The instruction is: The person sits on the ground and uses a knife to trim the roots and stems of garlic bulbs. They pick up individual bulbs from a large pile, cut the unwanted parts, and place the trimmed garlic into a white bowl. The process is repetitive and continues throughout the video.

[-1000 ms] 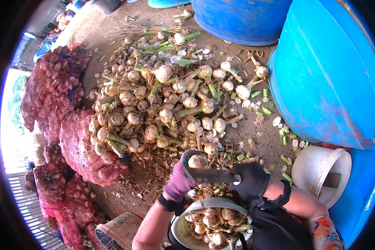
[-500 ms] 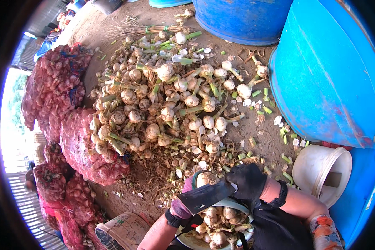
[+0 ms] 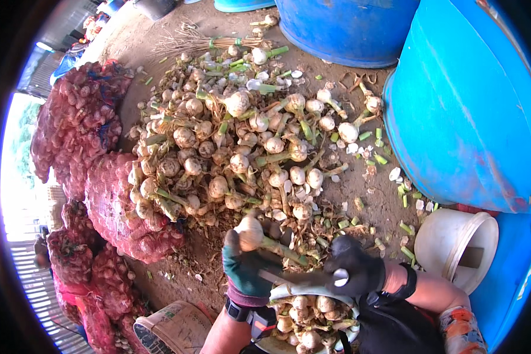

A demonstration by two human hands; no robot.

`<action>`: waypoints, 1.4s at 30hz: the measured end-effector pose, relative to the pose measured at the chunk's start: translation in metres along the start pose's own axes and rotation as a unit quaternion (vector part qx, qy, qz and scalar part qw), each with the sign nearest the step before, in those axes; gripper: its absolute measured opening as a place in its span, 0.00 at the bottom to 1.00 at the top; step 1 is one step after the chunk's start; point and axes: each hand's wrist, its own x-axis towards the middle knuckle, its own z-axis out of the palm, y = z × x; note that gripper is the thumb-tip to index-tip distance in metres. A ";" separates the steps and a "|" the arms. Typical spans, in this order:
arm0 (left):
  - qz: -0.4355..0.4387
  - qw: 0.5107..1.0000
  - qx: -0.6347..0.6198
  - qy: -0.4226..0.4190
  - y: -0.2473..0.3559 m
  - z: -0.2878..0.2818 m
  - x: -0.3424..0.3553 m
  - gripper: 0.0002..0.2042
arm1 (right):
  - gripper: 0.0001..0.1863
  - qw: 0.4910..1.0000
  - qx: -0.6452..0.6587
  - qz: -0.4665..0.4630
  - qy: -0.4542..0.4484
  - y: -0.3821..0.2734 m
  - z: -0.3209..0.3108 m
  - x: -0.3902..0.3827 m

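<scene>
Two blue drums (image 3: pixel 472 106) stand along the far and right side of a big onion pile (image 3: pixel 230 147) heaped on the dirt floor. On the left of the pile lie red mesh sacks (image 3: pixel 82 153), packed full. Right of the pile, against the nearer drum, a white bucket (image 3: pixel 454 245) lies tipped on its side. At the near edge of the pile a basin (image 3: pixel 304 312) holds trimmed bulbs, and a tan bucket (image 3: pixel 174 327) sits just left of it. Above the basin, the left hand (image 3: pixel 248 268), in a teal glove, is closed around an onion (image 3: pixel 251 232), bulb up, its green stalk running down to the right. The right hand (image 3: pixel 354 271), in a black glove, grips shears (image 3: pixel 304 277) whose blades reach left to the stalk just below the bulb.
</scene>
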 end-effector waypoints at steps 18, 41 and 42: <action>0.080 0.996 0.003 -0.038 0.005 -0.010 -0.034 0.24 | 0.18 0.931 -0.190 0.292 -0.109 0.056 0.041 0.004; 0.238 0.531 0.748 0.320 0.079 -0.116 0.112 0.33 | 0.16 0.924 0.112 0.366 0.025 0.051 0.012 0.026; 0.256 0.558 0.727 0.308 0.077 -0.119 0.108 0.31 | 0.16 0.935 0.090 0.341 0.028 0.050 0.012 0.027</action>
